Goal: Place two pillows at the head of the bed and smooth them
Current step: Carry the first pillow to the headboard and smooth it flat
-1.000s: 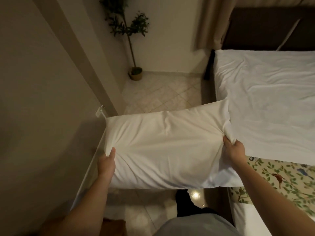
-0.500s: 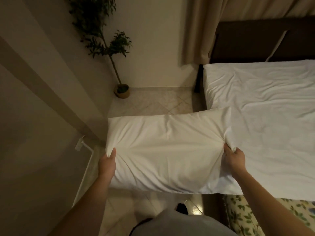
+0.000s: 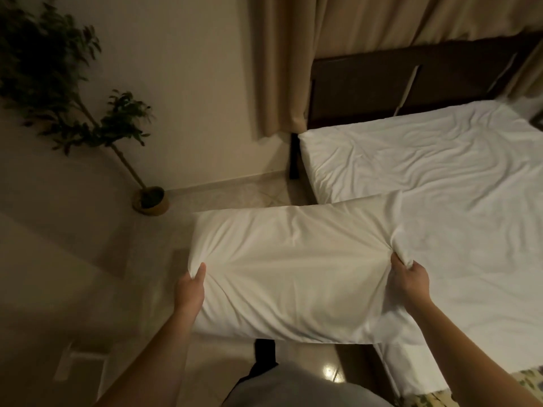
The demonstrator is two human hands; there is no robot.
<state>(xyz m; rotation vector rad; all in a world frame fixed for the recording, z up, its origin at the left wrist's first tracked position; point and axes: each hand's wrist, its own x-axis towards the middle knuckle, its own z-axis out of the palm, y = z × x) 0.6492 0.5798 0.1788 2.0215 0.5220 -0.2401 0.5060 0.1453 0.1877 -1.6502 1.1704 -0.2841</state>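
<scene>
**Carrying the first pillow toward the head of the bed**

Nearest the viewer, both forearms reach forward. The left hand (image 3: 190, 289) pinches the left short edge of a plump white fabric-cased pillow (image 3: 289, 274), thumb on top and cloth bunched beneath it; the right hand (image 3: 411, 279) is clenched on a gathered fold at the pillow's right end. The pillow is held level in the air, its left part over the pale tiled floor (image 3: 235, 195), its right end overlapping the side of the bed with the wrinkled white sheet (image 3: 440, 160). Beyond lies the bare upper part of the mattress, with no pillow seen on it, then the dark wooden headboard (image 3: 411, 77), beige curtains (image 3: 293, 54), and at far left a potted leafy plant (image 3: 150, 198).

The step in hand appears to be transport of the first pillow. The next move likely calls for swinging it rightward and forward, laying it against the headboard, releasing, then smoothing the case.
</scene>
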